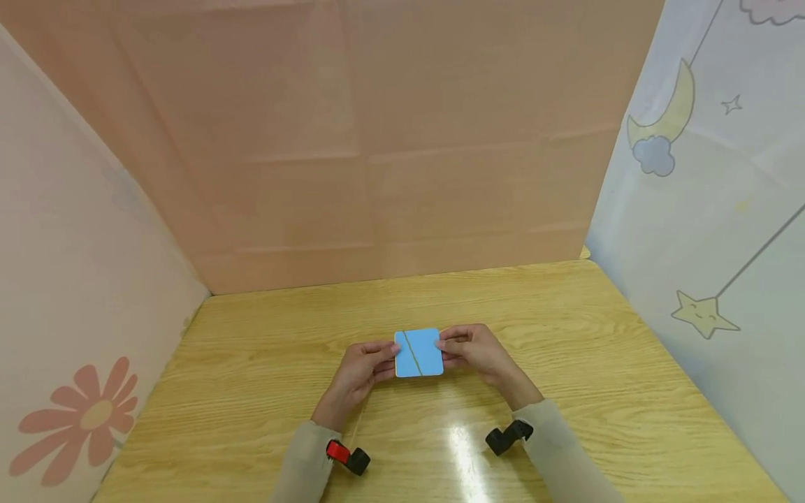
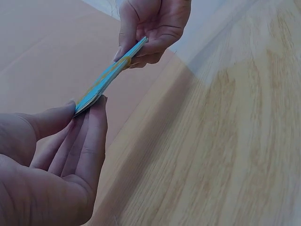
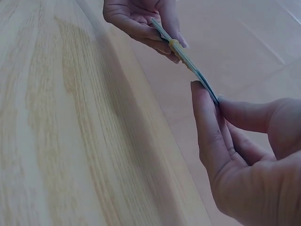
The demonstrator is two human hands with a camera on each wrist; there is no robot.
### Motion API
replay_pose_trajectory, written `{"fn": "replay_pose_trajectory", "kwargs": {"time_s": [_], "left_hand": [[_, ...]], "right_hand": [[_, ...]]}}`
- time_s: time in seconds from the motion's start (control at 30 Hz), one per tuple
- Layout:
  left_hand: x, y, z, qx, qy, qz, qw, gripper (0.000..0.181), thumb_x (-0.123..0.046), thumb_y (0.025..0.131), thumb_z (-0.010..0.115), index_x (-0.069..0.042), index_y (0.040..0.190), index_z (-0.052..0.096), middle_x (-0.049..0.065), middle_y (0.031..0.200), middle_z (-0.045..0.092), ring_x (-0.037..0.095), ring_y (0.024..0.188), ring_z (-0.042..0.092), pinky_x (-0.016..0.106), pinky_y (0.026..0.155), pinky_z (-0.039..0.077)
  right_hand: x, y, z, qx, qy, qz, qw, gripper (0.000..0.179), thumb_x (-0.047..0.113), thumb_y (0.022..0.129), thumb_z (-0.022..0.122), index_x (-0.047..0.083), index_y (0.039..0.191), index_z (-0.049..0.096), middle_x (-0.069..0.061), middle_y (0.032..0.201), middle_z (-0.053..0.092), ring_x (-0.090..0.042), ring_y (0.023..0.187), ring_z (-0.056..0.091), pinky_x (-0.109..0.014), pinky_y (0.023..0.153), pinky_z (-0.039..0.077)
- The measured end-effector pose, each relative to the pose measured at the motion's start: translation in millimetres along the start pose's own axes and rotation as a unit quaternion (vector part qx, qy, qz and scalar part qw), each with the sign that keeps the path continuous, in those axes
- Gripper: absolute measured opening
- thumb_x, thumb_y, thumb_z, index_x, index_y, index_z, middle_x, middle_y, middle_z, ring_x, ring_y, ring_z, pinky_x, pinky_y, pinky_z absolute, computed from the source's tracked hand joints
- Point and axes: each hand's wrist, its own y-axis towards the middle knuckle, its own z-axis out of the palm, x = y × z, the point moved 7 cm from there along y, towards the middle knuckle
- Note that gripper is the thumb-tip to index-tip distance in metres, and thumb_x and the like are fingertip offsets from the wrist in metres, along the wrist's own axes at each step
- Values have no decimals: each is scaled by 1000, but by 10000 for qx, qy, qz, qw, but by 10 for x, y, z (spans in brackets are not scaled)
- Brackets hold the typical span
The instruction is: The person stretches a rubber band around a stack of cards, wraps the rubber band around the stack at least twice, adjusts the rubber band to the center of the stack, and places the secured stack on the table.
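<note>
A thin stack of light-blue square cards is held above the table between both hands, with a yellowish rubber band running slantwise across its face. My left hand pinches the left edge, thumb on the blue face and fingers behind. At the opposite edge, my right hand pinches the stack in the same way. Seen edge-on in the left wrist view, the stack tilts, and several layers show at its side. In the right wrist view the rubber band wraps round the edge of the stack.
A wood-grain table lies under the hands. Behind it stands a plain pinkish-brown backdrop. Printed sheets flank it, with a flower on the left and a star on the right. Small black devices sit at both wrists.
</note>
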Motion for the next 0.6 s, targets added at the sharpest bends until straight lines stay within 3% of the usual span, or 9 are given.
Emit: {"fn": "replay_pose_trajectory", "kwargs": {"time_s": [0.6], "left_hand": [[-11,21,-35,115,276,39,9995,22,-6,99,73,8,116,74,0,88,77,11,77,76,28,74,66]], "right_hand": [[-30,10,-3,16,-47,62,10000,40,10,101,70,-16,131,61,-6,97,75,-16,82,75,-32,80,66]]}}
